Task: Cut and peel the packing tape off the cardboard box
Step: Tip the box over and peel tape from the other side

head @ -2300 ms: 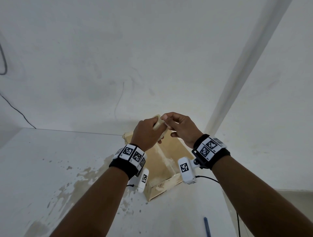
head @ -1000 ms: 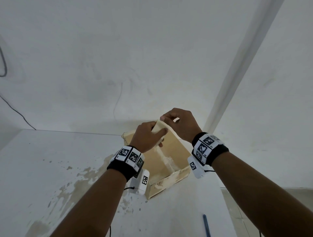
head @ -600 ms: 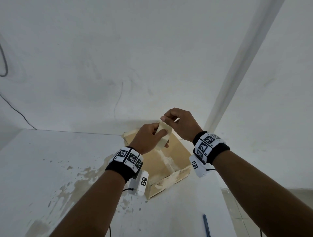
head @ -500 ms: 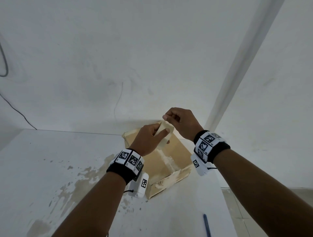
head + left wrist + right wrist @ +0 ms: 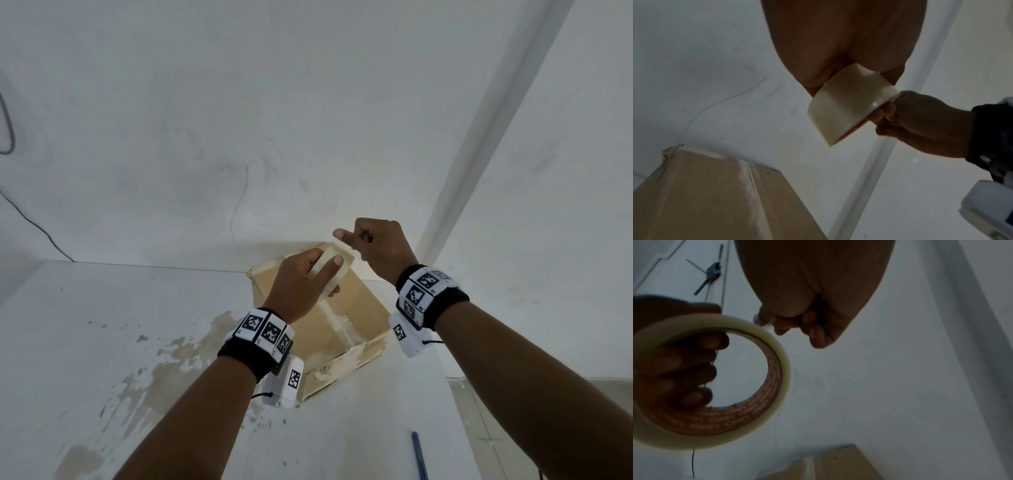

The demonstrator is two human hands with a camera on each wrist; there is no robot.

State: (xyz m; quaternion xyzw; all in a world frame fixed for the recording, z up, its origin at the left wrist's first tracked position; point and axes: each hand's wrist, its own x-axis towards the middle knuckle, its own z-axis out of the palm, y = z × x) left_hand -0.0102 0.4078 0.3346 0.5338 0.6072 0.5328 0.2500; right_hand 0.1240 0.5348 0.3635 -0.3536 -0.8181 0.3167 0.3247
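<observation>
The box (image 5: 329, 318) sits on the white table (image 5: 102, 325) against the wall, below your hands. Your left hand (image 5: 301, 287) grips a tape roll (image 5: 334, 274) above it, fingers curled through its core. Your right hand (image 5: 376, 245) is just beside the roll, fingers curled; whether they pinch a tape end is unclear. A blue pen (image 5: 419, 455) lies nearer you.

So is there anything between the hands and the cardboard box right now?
Nothing lies on the cardboard box, but the left hand grips a roll of tape above it. The right hand is curled beside the roll; whether it pinches anything is unclear. The roll occupies the left grip.
</observation>
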